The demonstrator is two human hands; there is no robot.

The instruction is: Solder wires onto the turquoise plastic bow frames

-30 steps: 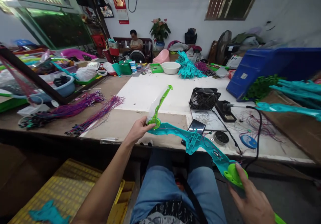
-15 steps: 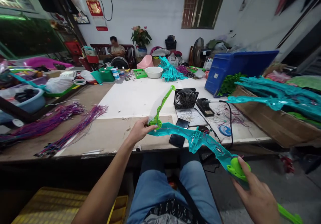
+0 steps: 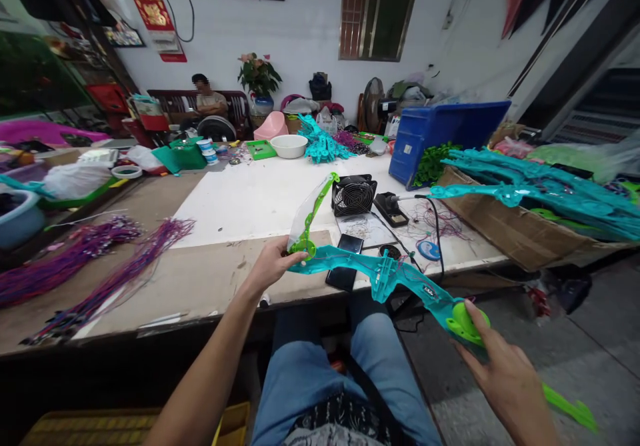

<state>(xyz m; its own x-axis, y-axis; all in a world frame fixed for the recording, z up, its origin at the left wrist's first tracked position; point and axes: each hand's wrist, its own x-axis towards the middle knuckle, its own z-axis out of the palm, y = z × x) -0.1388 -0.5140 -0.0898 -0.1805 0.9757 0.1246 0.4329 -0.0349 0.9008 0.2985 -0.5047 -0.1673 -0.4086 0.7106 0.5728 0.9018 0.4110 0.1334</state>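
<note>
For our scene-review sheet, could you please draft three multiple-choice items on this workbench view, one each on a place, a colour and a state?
1. Where does the small black fan stand?
A. on the white sheet of the table
B. on the floor
C. inside the blue crate

2. What colour is the long middle part of the toy bow?
A. purple
B. teal
C. yellow

3. How is the toy bow held?
A. it lies loose on the table
B. by one hand only
C. by both hands, one at each green end joint

Answers:
1 A: the fan sits on the white sheet, beside the soldering stand.
2 B: the body is teal, with green limbs at both ends.
3 C: the left hand holds the far joint and the right hand the near one.
</note>
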